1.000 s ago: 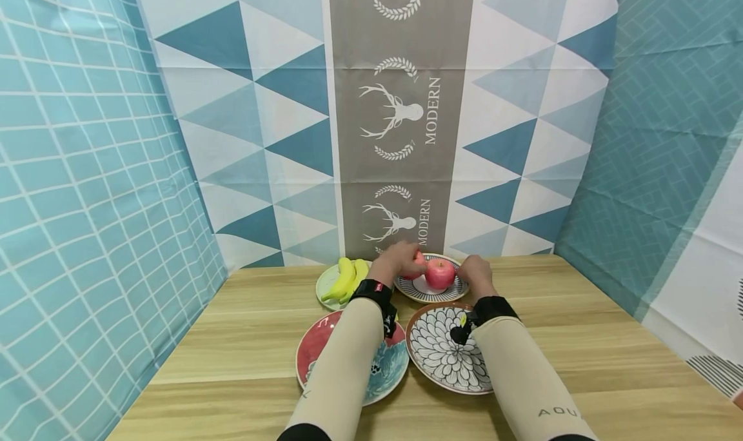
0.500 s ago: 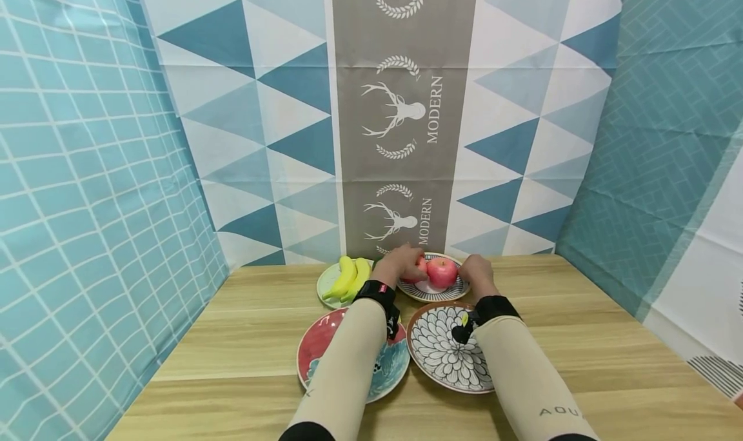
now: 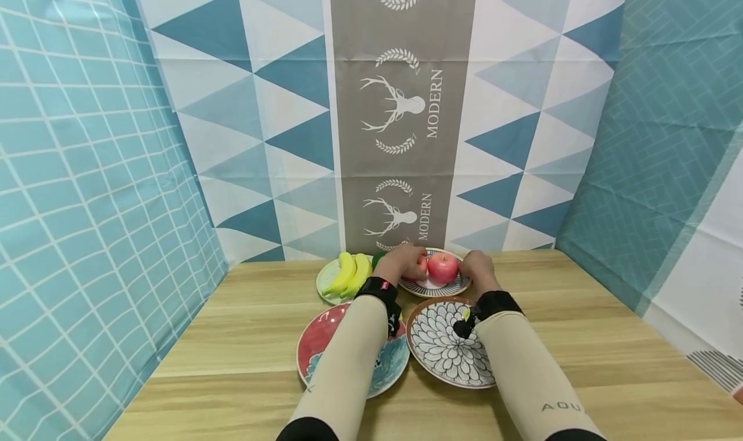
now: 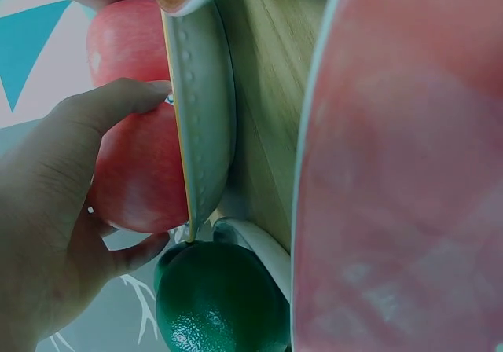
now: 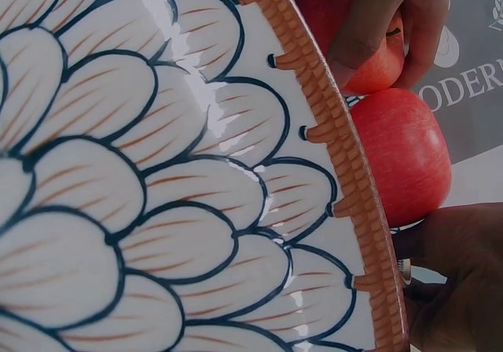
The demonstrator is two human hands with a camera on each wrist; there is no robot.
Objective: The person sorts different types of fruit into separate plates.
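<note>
My left hand [image 3: 403, 261] grips a red apple [image 4: 143, 171] at the left side of a striped plate [image 3: 431, 291]; thumb and fingertips lie on either side of it in the left wrist view. A second red apple [image 3: 443, 268] sits right beside it on the plate. At the plate's right rim is my right hand [image 3: 479, 270]; in the right wrist view its fingers pinch the rim [image 5: 405, 270], though the dark flower-patterned plate edge hides part of this. A dark green, glossy round fruit [image 4: 220, 301] sits just below the gripped apple in the left wrist view.
Two yellow bananas [image 3: 354, 274] lie on a pale green plate [image 3: 326, 278] to the left. Nearer stand a red-and-blue plate [image 3: 318, 333], partly under my left forearm, and a white flower-patterned plate [image 3: 447, 347] under my right wrist. A patterned cloth wall [image 3: 400, 138] rises behind the table.
My left hand has shifted slightly right, with its apple now lower against the second one. Some dark green shows beside the hand. The right hand stays at the rim; the view has tilted slightly.
</note>
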